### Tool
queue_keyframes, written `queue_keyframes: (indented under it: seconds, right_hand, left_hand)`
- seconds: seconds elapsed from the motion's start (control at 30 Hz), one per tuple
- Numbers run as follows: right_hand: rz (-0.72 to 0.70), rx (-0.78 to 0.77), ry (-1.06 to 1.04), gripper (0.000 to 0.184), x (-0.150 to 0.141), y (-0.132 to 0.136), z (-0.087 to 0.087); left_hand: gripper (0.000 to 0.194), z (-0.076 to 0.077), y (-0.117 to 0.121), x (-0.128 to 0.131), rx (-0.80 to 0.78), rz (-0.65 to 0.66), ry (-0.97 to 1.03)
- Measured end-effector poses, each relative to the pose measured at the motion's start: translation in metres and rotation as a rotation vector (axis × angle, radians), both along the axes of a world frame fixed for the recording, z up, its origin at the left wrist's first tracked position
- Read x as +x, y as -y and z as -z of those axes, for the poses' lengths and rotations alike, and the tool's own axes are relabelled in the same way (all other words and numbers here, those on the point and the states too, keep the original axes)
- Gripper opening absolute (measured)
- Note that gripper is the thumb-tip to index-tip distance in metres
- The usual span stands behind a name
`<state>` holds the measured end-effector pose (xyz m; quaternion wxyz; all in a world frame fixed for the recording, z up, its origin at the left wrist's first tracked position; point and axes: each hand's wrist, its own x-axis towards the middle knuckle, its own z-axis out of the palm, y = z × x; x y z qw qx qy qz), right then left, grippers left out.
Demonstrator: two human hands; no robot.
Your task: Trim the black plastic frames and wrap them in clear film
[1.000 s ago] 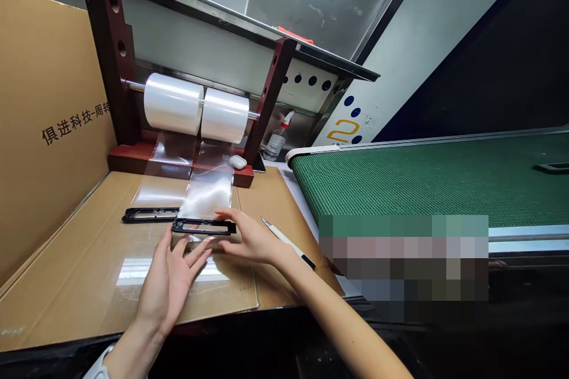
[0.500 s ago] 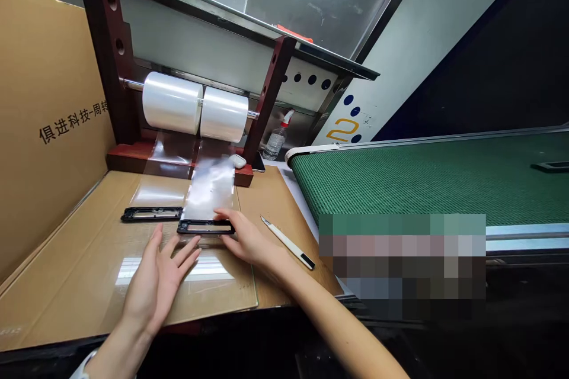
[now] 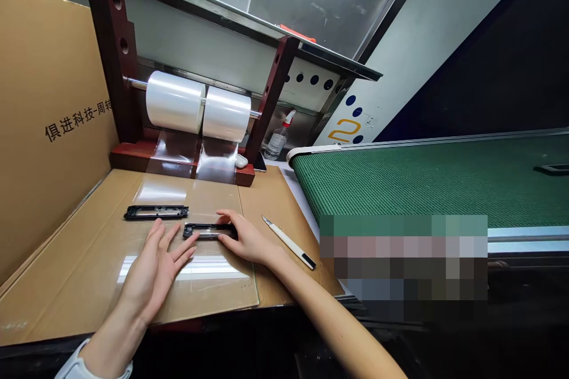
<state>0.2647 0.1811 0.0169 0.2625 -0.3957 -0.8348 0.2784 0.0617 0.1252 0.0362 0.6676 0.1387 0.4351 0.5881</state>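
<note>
My right hand (image 3: 242, 241) grips the right end of a narrow black rectangular frame (image 3: 200, 237), thumb on the near side and fingers on the far side. My left hand (image 3: 149, 275) is open, palm turned up, its fingertips close to that frame's left end; whether they touch it I cannot tell. A second, similar black frame (image 3: 155, 212) lies just beyond my left fingertips. Two clear film strips (image 3: 216, 161) run down from a left film roll (image 3: 175, 102) and a right film roll (image 3: 226, 114) toward the frames.
A clear glass sheet (image 3: 222, 296) lies on the cardboard under the frames. A white cutter knife (image 3: 288, 243) rests right of my right hand. A dark red stand (image 3: 275, 89) holds the rolls. Further right runs a green conveyor belt (image 3: 400, 177); a spray bottle (image 3: 276, 142) stands behind.
The right film strip, raised and shining before, now lies flatter. The frame in my right hand has shifted slightly right and nearer to me. My left hand stays open.
</note>
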Motion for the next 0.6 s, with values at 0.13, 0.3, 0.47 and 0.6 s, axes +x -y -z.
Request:
queue_keyframes:
  seconds: [0.13, 0.3, 0.47, 0.6]
  right_hand:
    - [0.018, 0.002, 0.004, 0.048, 0.005, 0.009, -0.003]
    - [0.02, 0.073, -0.037, 0.044, 0.011, 0.045, 0.002]
    - [-0.024, 0.15, -0.089, 0.043, 0.013, 0.086, 0.007]
    - [-0.008, 0.153, -0.07, 0.046, 0.019, 0.105, 0.005]
  left_hand:
    - [0.046, -0.002, 0.001, -0.009, 0.012, -0.059, -0.023]
    - [0.052, -0.009, 0.013, -0.033, 0.033, -0.205, -0.005]
    - [0.041, 0.0, 0.031, -0.059, -0.064, -0.328, 0.002]
    - [0.043, 0.02, 0.05, -0.073, -0.075, -0.244, -0.085]
